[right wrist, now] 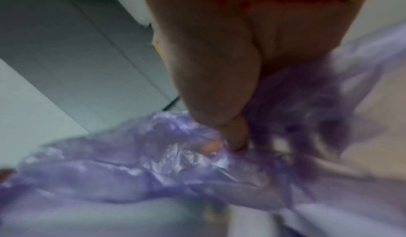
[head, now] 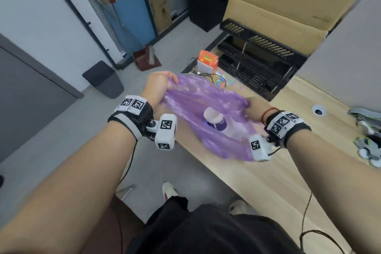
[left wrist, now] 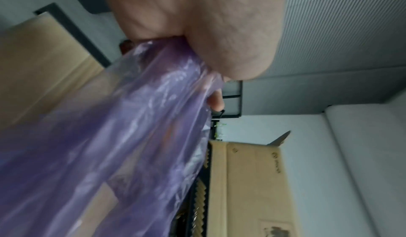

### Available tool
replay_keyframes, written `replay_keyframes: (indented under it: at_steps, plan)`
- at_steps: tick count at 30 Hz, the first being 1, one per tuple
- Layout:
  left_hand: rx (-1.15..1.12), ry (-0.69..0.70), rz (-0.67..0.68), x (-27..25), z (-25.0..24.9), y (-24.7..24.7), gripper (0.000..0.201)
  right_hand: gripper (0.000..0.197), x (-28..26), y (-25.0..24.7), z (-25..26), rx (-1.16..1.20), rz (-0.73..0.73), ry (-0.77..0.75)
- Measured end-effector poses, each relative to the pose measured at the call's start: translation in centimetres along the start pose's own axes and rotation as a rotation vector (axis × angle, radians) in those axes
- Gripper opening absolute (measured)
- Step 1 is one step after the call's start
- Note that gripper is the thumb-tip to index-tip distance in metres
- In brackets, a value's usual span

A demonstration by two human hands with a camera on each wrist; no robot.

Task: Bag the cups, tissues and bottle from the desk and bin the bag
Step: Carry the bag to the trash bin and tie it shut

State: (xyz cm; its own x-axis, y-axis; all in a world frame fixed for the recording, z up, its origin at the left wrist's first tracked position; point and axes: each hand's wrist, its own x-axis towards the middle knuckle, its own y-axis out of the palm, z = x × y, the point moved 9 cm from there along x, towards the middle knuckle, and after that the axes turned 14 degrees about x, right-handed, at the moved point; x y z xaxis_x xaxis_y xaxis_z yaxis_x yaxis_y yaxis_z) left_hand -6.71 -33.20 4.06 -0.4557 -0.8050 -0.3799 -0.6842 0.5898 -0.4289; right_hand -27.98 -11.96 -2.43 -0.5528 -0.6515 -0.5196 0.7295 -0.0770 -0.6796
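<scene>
A translucent purple plastic bag is stretched between both hands over the left edge of the wooden desk. My left hand grips the bag's far left rim, fingers curled into the plastic. My right hand grips the right rim, with bunched plastic under its thumb. Inside the bag I see a white and purple cup and pale crumpled items beside it. The bottle cannot be made out.
A dark grey bin stands on the floor to the left by the wall. An orange box, cables and small coloured bits lie at the desk's far end. Large cardboard boxes and a black rack stand behind. Grey items lie at the right.
</scene>
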Motion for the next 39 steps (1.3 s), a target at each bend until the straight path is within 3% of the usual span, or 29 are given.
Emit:
replay_keyframes:
  at_steps: [3,5,8,12,15,16,21,23,26,32,37,39]
  plan:
    - [-0.034,0.053,-0.043,1.1,-0.3,-7.2,0.03,0.023,-1.2,-0.7,12.3,0.213,0.017,-0.176]
    - [-0.069,0.065,-0.076,1.3,-0.6,-13.2,0.029,0.024,-2.2,-0.6,21.3,0.238,0.065,-0.295]
    - [-0.174,0.061,-0.136,1.2,-0.2,-21.3,0.027,0.025,-2.2,-0.2,31.1,0.356,0.059,-0.397]
    - [-0.193,0.042,-0.268,1.2,1.9,-32.5,0.029,0.025,-0.1,2.4,41.0,0.458,0.047,-0.445]
    - [-0.166,-0.031,-0.339,1.7,6.8,-40.4,0.01,0.028,2.3,6.8,48.4,0.48,0.091,-0.443]
    - [-0.104,-0.049,-0.347,2.0,8.3,-42.4,0.004,0.024,3.2,8.2,50.5,0.472,0.098,-0.439]
    - [0.3,-0.195,-0.404,4.6,16.4,-51.0,0.071,0.027,8.7,15.6,60.2,0.42,0.145,-0.476]
    - [0.445,-0.257,-0.388,6.8,19.1,-53.6,0.07,0.027,11.3,18.2,63.5,0.406,0.147,-0.474]
    - [0.58,-0.353,-0.322,11.7,22.1,-57.0,0.047,0.024,16.4,22.4,68.6,0.401,0.17,-0.46]
    - [0.385,-0.44,-0.261,23.4,25.0,-62.6,0.051,0.031,26.6,29.1,77.1,0.308,0.261,-0.367]
    - [0.292,-0.426,-0.216,30.7,24.0,-65.2,0.06,0.021,32.0,31.3,79.6,0.14,0.284,-0.265]
    - [0.21,-0.463,-0.17,34.1,24.8,-65.5,0.06,0.026,34.8,31.9,80.2,0.098,0.297,-0.248]
